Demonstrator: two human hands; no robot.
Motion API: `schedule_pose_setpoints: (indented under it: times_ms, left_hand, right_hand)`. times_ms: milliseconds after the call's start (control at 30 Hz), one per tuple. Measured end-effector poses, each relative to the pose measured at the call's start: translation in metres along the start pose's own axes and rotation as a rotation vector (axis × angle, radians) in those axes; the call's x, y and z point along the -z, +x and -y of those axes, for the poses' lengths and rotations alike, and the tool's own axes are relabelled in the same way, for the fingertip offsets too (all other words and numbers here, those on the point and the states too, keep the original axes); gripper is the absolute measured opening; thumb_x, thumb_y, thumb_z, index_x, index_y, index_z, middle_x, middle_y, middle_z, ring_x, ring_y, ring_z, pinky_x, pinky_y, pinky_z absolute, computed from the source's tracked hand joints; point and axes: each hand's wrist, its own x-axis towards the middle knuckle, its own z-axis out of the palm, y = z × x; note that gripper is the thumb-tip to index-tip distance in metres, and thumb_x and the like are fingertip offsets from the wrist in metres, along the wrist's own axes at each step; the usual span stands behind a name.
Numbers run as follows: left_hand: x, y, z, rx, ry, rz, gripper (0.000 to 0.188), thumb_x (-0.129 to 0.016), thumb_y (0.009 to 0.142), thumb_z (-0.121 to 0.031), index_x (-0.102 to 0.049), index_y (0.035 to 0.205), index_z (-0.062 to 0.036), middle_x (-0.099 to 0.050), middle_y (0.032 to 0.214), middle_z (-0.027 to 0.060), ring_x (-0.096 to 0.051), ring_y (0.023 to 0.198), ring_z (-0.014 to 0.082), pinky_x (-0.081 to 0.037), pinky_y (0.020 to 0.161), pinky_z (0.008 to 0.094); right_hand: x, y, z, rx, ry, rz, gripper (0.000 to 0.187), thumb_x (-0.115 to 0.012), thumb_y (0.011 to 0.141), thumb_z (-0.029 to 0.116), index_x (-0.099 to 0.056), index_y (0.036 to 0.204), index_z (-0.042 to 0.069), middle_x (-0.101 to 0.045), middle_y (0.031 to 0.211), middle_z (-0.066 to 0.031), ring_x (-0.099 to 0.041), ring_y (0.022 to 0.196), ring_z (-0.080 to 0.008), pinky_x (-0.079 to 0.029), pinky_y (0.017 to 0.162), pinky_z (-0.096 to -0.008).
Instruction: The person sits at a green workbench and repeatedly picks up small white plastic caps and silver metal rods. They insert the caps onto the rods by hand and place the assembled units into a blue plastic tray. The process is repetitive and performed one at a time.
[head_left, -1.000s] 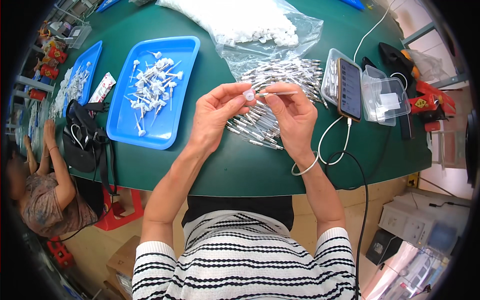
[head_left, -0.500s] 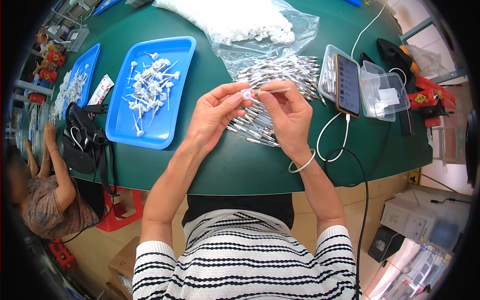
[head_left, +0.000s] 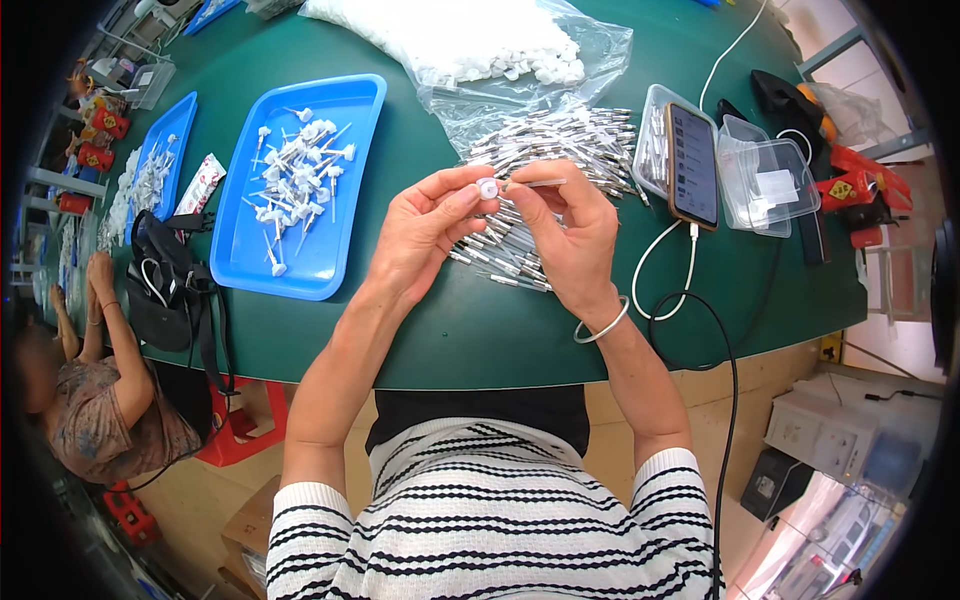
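The left hand [head_left: 425, 225] pinches a white cap [head_left: 488, 188] between thumb and index fingertip, its round face showing; the other fingers curl loosely beneath. The right hand [head_left: 575, 235] has thumb and index finger closed on a thin rod [head_left: 541, 183], which lies nearly level, its tip right at the cap; whether it sits inside the cap, I cannot tell. Both hands are above the bench [head_left: 460, 350], in from the middle of its near edge, the fingertips of one just beside those of the other. Just beyond them lies a pile of rods [head_left: 560, 138], and farther from the near edge a clear bag [head_left: 500, 50] of white caps. Toward the bench's left side, a blue tray [head_left: 315, 262] carries capped rods, mostly heaped in its middle. Toward the right edge, a phone [head_left: 694, 165] leans on a clear box [head_left: 652, 140] of rods.
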Motion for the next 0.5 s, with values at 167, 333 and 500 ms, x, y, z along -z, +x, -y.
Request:
schedule_pose_setpoints:
  times_ms: [167, 333, 500]
  left_hand:
    - [0.0013, 0.0000, 0.0005, 0.000, 0.007, 0.006, 0.030, -0.060, 0.090, -0.007, -0.058, 0.118, 0.0025, -0.067, 0.099, 0.0096, -0.067, 0.087, 0.0127, -0.057, 0.070, 0.0179]
    - [0.0009, -0.0001, -0.0002, 0.009, 0.000, 0.005, 0.029, -0.060, 0.090, -0.006, -0.059, 0.117, 0.0027, -0.067, 0.097, 0.0102, -0.067, 0.087, 0.0141, -0.056, 0.071, 0.0192]
    - [0.0021, 0.0005, -0.0003, 0.032, -0.017, 0.022, 0.028, -0.061, 0.090, -0.007, -0.060, 0.116, 0.0033, -0.067, 0.098, 0.0109, -0.067, 0.087, 0.0147, -0.057, 0.071, 0.0194]
  right_hand:
    - [0.0001, 0.0011, 0.0019, 0.022, -0.038, 0.010, 0.010, -0.066, 0.082, -0.001, -0.062, 0.091, 0.000, -0.063, 0.086, -0.0081, -0.065, 0.073, -0.0169, -0.053, 0.065, -0.0267]
    - [0.0001, 0.0016, 0.0045, 0.027, -0.048, 0.008, 0.010, -0.066, 0.081, -0.002, -0.061, 0.090, 0.000, -0.063, 0.085, -0.0084, -0.065, 0.073, -0.0170, -0.053, 0.065, -0.0271]
    - [0.0006, 0.0020, 0.0046, 0.034, -0.051, 0.011, 0.010, -0.066, 0.081, -0.002, -0.061, 0.090, 0.000, -0.063, 0.085, -0.0087, -0.065, 0.072, -0.0177, -0.053, 0.064, -0.0274]
